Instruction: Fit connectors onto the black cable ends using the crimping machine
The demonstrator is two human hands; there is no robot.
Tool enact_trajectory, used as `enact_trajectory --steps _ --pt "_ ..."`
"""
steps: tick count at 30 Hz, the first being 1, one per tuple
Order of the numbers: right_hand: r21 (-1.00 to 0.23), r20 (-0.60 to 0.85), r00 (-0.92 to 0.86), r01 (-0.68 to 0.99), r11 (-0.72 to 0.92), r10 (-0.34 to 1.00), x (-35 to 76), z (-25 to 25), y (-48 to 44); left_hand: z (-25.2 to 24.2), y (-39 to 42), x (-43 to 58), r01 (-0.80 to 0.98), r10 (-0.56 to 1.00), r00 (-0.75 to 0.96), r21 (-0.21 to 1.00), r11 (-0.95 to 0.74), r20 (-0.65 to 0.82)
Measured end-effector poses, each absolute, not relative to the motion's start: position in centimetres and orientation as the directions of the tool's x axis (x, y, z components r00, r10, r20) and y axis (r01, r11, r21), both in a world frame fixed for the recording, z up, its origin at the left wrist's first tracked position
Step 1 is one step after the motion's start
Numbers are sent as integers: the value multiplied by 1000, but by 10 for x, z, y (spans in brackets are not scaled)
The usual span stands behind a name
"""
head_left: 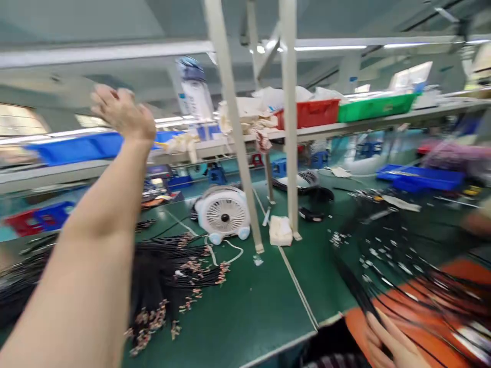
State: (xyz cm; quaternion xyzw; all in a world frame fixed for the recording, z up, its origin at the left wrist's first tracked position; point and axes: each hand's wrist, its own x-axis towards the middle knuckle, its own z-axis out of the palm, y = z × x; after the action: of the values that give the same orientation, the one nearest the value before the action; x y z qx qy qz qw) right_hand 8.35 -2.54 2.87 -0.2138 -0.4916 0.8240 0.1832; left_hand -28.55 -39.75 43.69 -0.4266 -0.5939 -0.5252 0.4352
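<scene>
My left arm is raised up and forward; my left hand point(123, 113) hangs in the air in front of the long blue tray point(72, 148) on the shelf, fingers loosely apart and holding nothing. At the lower right, my right hand point(389, 343) lies on an orange mat point(429, 312) and grips a bundle of black wires point(387, 255) with small metal ends that fans out across the mat and the green bench. The whole view is smeared by motion.
A pile of black wires with terminals point(169, 276) lies at lower left. A small white fan point(223, 214) and white posts point(233, 133) stand mid-bench. Red point(312, 113) and green point(374, 107) bins sit on the shelf. Another person's blurred arm point(475, 222) is at the right.
</scene>
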Motion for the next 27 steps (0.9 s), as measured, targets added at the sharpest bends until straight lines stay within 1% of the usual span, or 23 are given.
enact_trajectory --steps 1,2,3,4,5,6,7,8,9,11,13,16,17,19,20,21,22,23,25,27 --pt "-868 -223 -819 -79 -489 529 81 30 -34 412 -368 -276 975 13 -185 181 130 983" --pt "-851 -226 -815 -101 -515 533 74 32 -43 382 -335 -262 976 36 -160 153 158 986" --pt "-843 -219 -816 -119 -525 535 62 34 -52 346 -301 -242 976 137 -183 163 145 974" --pt "-846 -206 -820 -125 -519 534 47 35 -61 306 -268 -219 968 345 -252 235 92 904" --pt "-860 -188 -817 -131 -493 545 30 35 -70 266 -237 -196 937 575 -305 349 37 759" --pt "-866 -184 -805 -138 -480 564 13 33 -78 225 -208 -174 866 748 -351 498 31 563" --pt "-870 -185 -794 -142 -472 580 -2 30 -85 188 -184 -156 750 838 -403 658 72 368" --pt "-873 -185 -784 -146 -466 592 -14 24 -91 154 -162 -144 595 852 -478 792 135 214" --pt "-874 -185 -779 -148 -463 600 -23 18 -96 126 -145 -138 533 845 -512 829 171 155" --pt "-867 -195 -780 -146 -476 595 -30 5 -102 84 -122 -140 442 822 -565 867 232 68" --pt "-850 -205 -775 -162 -501 597 -25 -5 -105 59 -111 -151 323 797 -602 901 289 -40" --pt "-823 -204 -750 -216 -525 629 -16 -6 -105 42 -108 -162 140 764 -624 940 312 -161" --pt "-822 -191 -742 -237 -518 642 -15 -2 -105 40 -108 -163 81 765 -612 946 315 -202" --pt "-857 -103 -752 -265 -441 651 -18 6 -104 40 -107 -168 -30 782 -551 943 331 -292" --pt "-900 -56 -771 -236 -366 635 -21 10 -103 42 -105 -172 -79 793 -508 935 345 -336" --pt "-954 -12 -782 -179 -242 623 -23 12 -102 45 -104 -178 -121 800 -471 925 359 -372" --pt "-991 6 -807 -82 -102 591 -25 13 -100 47 -102 -185 -155 802 -442 915 373 -402" --pt "-1000 -8 -829 14 7 559 -26 12 -98 49 -102 -193 -181 800 -422 904 386 -426" --pt "-989 -57 -856 119 87 514 -26 6 -95 51 -102 -208 -220 782 -411 884 413 -468" --pt "-986 -99 -867 152 71 489 -22 -2 -94 48 -104 -218 -248 757 -425 868 429 -496"
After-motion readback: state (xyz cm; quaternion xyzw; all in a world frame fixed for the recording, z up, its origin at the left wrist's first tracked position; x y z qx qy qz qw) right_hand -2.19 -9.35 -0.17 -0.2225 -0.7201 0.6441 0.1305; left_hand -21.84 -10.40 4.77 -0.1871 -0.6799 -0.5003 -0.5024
